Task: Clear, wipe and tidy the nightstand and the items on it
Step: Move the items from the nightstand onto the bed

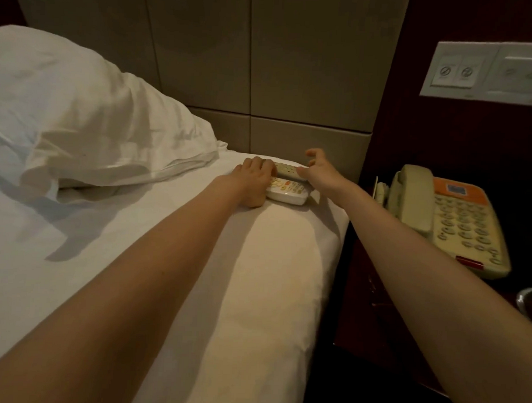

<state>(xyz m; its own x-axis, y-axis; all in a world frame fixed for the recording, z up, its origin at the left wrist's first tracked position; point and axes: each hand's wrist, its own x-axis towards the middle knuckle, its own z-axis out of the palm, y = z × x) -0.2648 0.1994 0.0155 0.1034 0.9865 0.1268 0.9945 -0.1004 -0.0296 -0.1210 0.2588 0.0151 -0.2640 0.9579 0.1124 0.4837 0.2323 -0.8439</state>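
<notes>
Two white remote controls lie side by side on the white bed sheet point(271, 262) near the headboard. The nearer remote point(289, 191) shows coloured buttons. The farther remote point(287, 169) is longer and paler. My left hand point(255, 178) rests on the left ends of both remotes, fingers curled over them. My right hand point(318, 170) touches the right end of the farther remote with thumb and fingertips, its other fingers spread and raised. At the right, the dark wooden nightstand point(376, 295) carries a beige telephone point(448, 219) with an orange label.
A crumpled white pillow point(81, 113) fills the left of the bed. The padded beige headboard point(293, 81) rises behind. A white switch panel point(489, 73) is fixed on the dark wall above the nightstand. A metal object's rim point(529, 301) shows at the right edge.
</notes>
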